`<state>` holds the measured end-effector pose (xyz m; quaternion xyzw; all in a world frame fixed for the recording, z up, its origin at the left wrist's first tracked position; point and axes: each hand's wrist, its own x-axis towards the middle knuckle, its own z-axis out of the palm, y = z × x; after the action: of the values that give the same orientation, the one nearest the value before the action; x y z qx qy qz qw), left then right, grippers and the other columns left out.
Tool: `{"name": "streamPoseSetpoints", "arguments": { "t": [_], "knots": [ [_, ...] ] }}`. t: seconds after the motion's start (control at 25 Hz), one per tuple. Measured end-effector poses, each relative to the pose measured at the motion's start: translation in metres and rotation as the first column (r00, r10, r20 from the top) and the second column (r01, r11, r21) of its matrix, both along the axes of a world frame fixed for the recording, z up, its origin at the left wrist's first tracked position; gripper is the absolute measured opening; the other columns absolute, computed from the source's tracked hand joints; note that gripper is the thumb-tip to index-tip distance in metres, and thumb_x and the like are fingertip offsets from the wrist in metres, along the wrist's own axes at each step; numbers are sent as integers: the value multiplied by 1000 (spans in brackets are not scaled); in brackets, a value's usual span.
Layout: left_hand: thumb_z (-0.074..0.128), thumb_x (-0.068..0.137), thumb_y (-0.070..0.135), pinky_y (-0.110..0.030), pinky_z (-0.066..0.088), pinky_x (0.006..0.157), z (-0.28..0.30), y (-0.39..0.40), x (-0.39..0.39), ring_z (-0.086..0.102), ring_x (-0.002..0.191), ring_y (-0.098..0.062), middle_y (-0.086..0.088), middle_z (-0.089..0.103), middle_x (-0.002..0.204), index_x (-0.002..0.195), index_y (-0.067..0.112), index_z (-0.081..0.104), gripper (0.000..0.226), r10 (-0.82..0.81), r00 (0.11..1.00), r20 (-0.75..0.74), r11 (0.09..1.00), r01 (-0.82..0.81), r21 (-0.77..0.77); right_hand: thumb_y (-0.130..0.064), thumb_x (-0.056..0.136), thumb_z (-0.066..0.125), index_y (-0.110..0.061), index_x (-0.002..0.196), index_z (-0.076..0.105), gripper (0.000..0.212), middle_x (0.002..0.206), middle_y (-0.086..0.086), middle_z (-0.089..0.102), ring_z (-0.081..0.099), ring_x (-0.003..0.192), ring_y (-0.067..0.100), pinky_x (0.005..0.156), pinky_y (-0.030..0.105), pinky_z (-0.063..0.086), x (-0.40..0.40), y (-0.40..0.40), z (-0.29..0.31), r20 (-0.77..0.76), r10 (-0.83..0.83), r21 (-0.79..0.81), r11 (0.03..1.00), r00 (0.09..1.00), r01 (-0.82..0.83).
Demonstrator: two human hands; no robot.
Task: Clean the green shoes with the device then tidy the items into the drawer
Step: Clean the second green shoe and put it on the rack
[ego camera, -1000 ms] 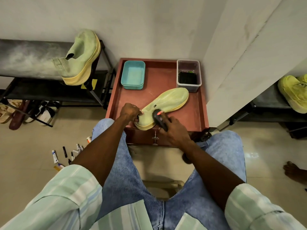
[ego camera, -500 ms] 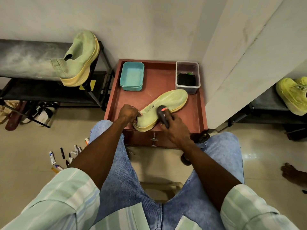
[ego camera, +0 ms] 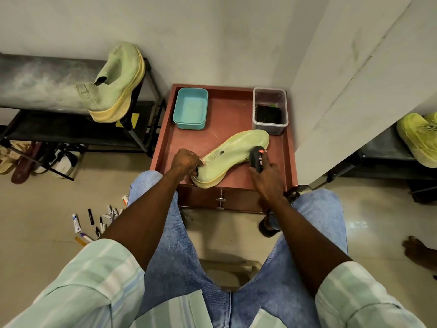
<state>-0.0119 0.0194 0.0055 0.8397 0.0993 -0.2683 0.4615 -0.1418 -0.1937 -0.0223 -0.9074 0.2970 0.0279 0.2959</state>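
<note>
We find one green shoe (ego camera: pixel 233 153) lying on its side on the red bench (ego camera: pixel 234 110). The left hand (ego camera: pixel 185 160) grips its heel opening, fingers curled inside. The right hand (ego camera: pixel 268 177) holds the black device (ego camera: pixel 257 158) against the shoe's toe end. Behind the shoe stand a teal tub (ego camera: pixel 191 108) and a clear box (ego camera: pixel 270 110). A second green shoe (ego camera: pixel 115 85) rests on the rack left of the bench.
</note>
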Motion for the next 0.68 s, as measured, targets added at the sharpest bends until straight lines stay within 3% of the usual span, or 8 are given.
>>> {"name": "streamPoseSetpoints", "arguments": {
  "t": [0.08, 0.2, 0.28, 0.36, 0.44, 0.52, 0.6, 0.68],
  "knots": [
    [76, 74, 0, -45, 60, 71, 0, 1, 0, 63, 59, -30, -18, 65, 68, 67, 2, 66, 12, 1, 1000, 7, 1000, -1, 10, -53, 91, 50, -31, 154, 13, 76, 129, 16, 48, 55, 108, 35, 89, 44, 50, -5, 34, 4, 36, 220, 2, 975, 975, -220],
    [74, 74, 0, -47, 60, 70, -2, 3, 1, 68, 67, -33, -19, 68, 74, 66, 3, 67, 10, -3, 1000, 18, 1000, 3, 10, -49, 93, 53, -31, 155, 14, 75, 128, 15, 47, 52, 110, 33, 87, 38, 46, -15, 78, 3, 13, 639, -105, 766, 769, -635],
    [74, 75, -1, -37, 60, 60, 1, 3, -2, 63, 58, -27, -16, 65, 70, 66, 5, 65, 14, 6, 1000, 13, 1000, -6, -4, -50, 93, 50, -31, 155, 15, 74, 125, 14, 49, 53, 107, 32, 86, 38, 47, -10, 54, 0, 8, 585, -168, 800, 811, -576],
    [75, 76, -1, -29, 56, 51, 3, 1, -2, 59, 52, -23, -13, 63, 66, 66, 5, 64, 16, 12, 1000, 4, 1000, -12, -17, -53, 92, 47, -31, 154, 14, 74, 122, 17, 50, 56, 103, 35, 86, 42, 50, -1, 19, 1, 21, 239, -73, 969, 971, -237],
    [75, 76, -1, -26, 55, 47, 4, 0, -2, 58, 50, -21, -11, 61, 63, 66, 5, 64, 16, 14, 1000, 3, 1000, -14, -17, -55, 89, 46, -32, 153, 12, 76, 123, 18, 50, 57, 103, 37, 85, 45, 51, -4, 15, 3, 14, 88, 12, 996, 996, -89],
    [75, 75, -1, -30, 57, 53, 2, 2, -2, 60, 52, -22, -12, 63, 64, 66, 5, 65, 14, 22, 1000, 1, 1000, -22, -20, -52, 91, 50, -32, 154, 10, 78, 130, 16, 47, 55, 107, 35, 86, 42, 51, -7, 48, 3, 50, 345, -17, 939, 937, -345],
    [75, 74, 0, -39, 60, 66, -3, 3, -1, 64, 62, -27, -15, 67, 73, 69, 4, 68, 9, 33, 999, 10, 999, -33, -32, -49, 92, 53, -32, 155, 11, 78, 132, 15, 46, 53, 111, 34, 87, 39, 48, -15, 76, 4, 2, 615, -37, 788, 788, -615],
    [75, 73, 1, -43, 60, 71, -4, 3, -2, 66, 66, -29, -18, 69, 78, 71, 4, 69, 7, 21, 1000, 9, 999, -21, -37, -49, 92, 53, -32, 155, 14, 76, 129, 15, 48, 52, 112, 34, 88, 39, 47, -11, 65, 5, -14, 645, -130, 757, 764, -641]
  ]
}}
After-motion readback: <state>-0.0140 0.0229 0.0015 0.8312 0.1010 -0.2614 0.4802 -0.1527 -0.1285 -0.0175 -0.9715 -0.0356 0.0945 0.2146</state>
